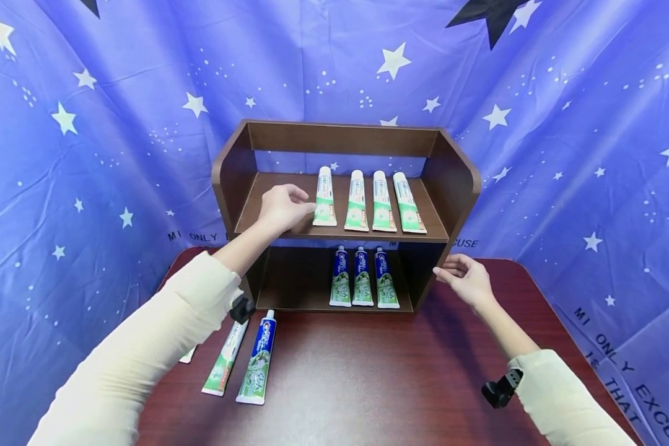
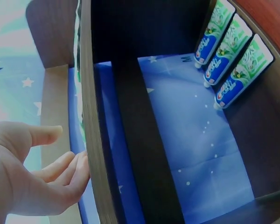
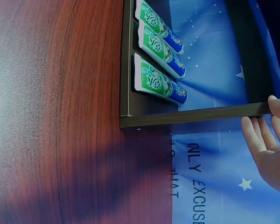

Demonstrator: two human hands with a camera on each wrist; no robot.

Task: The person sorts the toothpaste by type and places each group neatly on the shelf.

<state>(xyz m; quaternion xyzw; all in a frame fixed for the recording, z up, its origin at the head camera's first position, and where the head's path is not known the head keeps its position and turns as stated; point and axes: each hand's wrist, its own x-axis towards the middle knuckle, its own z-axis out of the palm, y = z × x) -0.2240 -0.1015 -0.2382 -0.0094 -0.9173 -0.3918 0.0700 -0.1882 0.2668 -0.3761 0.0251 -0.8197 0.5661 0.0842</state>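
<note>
My left hand [image 1: 283,207] is at the upper level of a brown two-level shelf [image 1: 340,234], beside the leftmost white-and-green toothpaste tube [image 1: 324,198]. Its fingertips are at that tube's left edge; in the left wrist view the thumb [image 2: 46,135] stands apart from the fingers, with nothing between them. Three similar tubes [image 1: 383,201] lie to the right on this level. Down at the shelf's right side panel, my right hand [image 1: 468,282] pinches the panel edge [image 3: 214,113], thumb on one side and fingers on the other.
Three blue-and-green toothpaste tubes [image 1: 362,279] lie on the lower level, right of its middle. On the red-brown table [image 1: 357,371], front left, are a blue-and-green tube [image 1: 257,359] and a white-and-green tube [image 1: 225,359]. Another tube [image 1: 188,356] is mostly behind my left sleeve. A starry blue curtain [image 1: 145,93] hangs behind.
</note>
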